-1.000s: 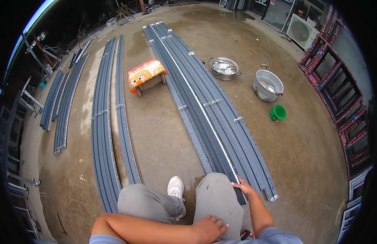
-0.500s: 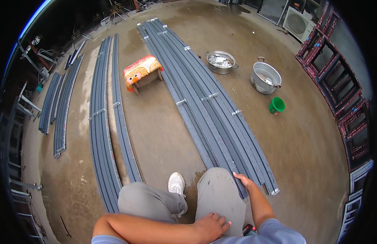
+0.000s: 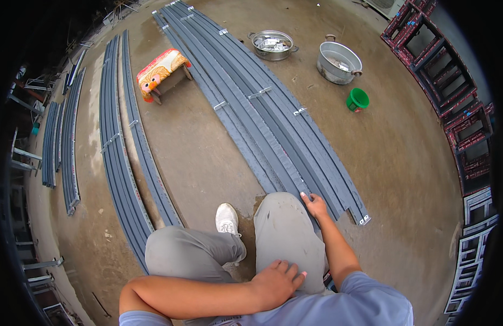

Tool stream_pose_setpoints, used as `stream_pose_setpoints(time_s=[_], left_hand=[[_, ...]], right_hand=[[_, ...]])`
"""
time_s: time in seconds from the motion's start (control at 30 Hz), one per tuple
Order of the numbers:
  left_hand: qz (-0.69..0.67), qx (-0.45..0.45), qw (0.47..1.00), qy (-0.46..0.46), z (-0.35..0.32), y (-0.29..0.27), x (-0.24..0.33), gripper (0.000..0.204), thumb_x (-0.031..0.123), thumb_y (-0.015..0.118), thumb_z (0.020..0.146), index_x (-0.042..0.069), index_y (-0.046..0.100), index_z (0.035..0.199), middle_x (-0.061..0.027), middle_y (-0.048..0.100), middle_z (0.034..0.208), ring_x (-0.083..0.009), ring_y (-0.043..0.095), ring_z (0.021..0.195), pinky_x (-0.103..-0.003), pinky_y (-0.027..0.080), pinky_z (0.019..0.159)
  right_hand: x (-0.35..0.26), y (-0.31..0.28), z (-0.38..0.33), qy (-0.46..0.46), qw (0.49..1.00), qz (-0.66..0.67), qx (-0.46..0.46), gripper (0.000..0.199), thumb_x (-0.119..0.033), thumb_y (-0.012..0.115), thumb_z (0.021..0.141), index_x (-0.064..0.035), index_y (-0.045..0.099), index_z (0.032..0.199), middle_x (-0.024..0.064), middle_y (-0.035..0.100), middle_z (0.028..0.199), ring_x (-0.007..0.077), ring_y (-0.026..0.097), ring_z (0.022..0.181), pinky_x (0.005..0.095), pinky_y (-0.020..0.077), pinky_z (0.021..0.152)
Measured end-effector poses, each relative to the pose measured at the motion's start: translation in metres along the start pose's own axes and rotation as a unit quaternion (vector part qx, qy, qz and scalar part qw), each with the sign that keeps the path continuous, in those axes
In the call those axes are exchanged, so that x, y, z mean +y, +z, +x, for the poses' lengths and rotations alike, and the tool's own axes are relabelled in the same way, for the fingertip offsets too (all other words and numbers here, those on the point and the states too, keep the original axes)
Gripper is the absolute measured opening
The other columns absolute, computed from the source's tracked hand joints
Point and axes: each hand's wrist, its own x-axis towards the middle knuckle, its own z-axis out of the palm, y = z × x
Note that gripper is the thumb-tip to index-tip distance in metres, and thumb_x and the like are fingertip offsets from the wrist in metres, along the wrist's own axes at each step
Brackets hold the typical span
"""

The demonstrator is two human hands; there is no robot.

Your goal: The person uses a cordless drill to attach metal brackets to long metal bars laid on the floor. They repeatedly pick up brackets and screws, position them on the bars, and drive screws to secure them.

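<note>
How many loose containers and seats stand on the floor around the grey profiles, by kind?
Metal pots: 2
Green bucket: 1
Small stool with orange patterned top: 1
Total: 4
The right hand rests on the near end of the grey profiles.

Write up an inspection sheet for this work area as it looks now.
Surface: bare concrete floor, stained and dusty.
Job's things: long grey profiles laid side by side, small metal clips on them.
Clutter: padded stool; two metal pots; green cup.
Hands: right hand rests on the profiles' near end; left hand lies on the knee.
Cables: nothing seen.
Surroundings: more profiles to the left; red frames stacked on the right.
</note>
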Motion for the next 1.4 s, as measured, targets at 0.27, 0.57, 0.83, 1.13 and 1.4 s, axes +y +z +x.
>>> stream_pose_setpoints(time_s=[0.27, 0.57, 0.83, 1.13, 1.4], left_hand=[[0.019, -0.009, 1.0, 0.004, 0.003, -0.003, 0.0, 0.062, 0.037, 0.06, 0.099, 0.006, 0.048, 0.151, -0.0191, 0.055, 0.137, -0.0372, 0.051, 0.129, -0.045, 0.038, 0.112], [-0.007, -0.044, 0.999, 0.002, 0.005, -0.011, 0.0, 0.06, 0.038, 0.055, 0.102, 0.003, 0.047, 0.15, -0.0227, 0.051, 0.145, -0.0405, 0.051, 0.133, -0.047, 0.038, 0.115], [-0.005, -0.024, 1.0, 0.006, 0.005, -0.008, 0.001, 0.06, 0.037, 0.056, 0.102, 0.002, 0.047, 0.15, -0.023, 0.052, 0.144, -0.0407, 0.052, 0.132, -0.048, 0.039, 0.114], [0.017, -0.024, 1.0, 0.004, 0.003, -0.006, 0.001, 0.06, 0.037, 0.056, 0.101, 0.004, 0.047, 0.151, -0.0227, 0.053, 0.143, -0.0408, 0.052, 0.131, -0.048, 0.039, 0.114], [0.009, -0.045, 0.999, 0.0, 0.005, 0.001, 0.001, 0.059, 0.036, 0.054, 0.102, 0.005, 0.046, 0.152, -0.0225, 0.052, 0.144, -0.0408, 0.052, 0.131, -0.048, 0.039, 0.114]], right_hand=[[0.011, 0.034, -0.013, -0.092, 0.988, -0.096, 0.073, 0.056, -0.036, 0.076, 0.085, -0.0023, 0.064, 0.128, 0.0185, 0.065, 0.123, 0.0396, 0.063, 0.114, 0.0477, 0.0528, 0.096], [0.009, -0.022, 0.008, -0.03, 0.978, -0.164, 0.129, 0.071, -0.038, 0.089, 0.072, -0.0041, 0.06, 0.127, 0.0127, 0.053, 0.131, 0.0341, 0.049, 0.125, 0.0449, 0.0457, 0.104], [0.006, -0.013, 0.021, -0.052, 0.971, -0.202, 0.113, 0.07, -0.036, 0.091, 0.067, -0.0066, 0.057, 0.12, 0.0132, 0.052, 0.131, 0.0332, 0.048, 0.127, 0.0428, 0.0463, 0.104], [0.011, -0.069, 0.02, -0.087, 0.995, -0.04, 0.019, 0.065, -0.04, 0.096, 0.059, -0.0067, 0.053, 0.096, 0.0116, 0.06, 0.095, 0.0285, 0.06, 0.093, 0.0404, 0.0494, 0.081], [0.033, -0.097, 0.027, -0.031, 0.83, 0.44, -0.341, 0.032, -0.026, 0.08, 0.085, -0.0088, 0.058, 0.101, 0.0017, 0.064, 0.09, 0.0123, 0.063, 0.081, 0.0292, 0.0503, 0.072]])
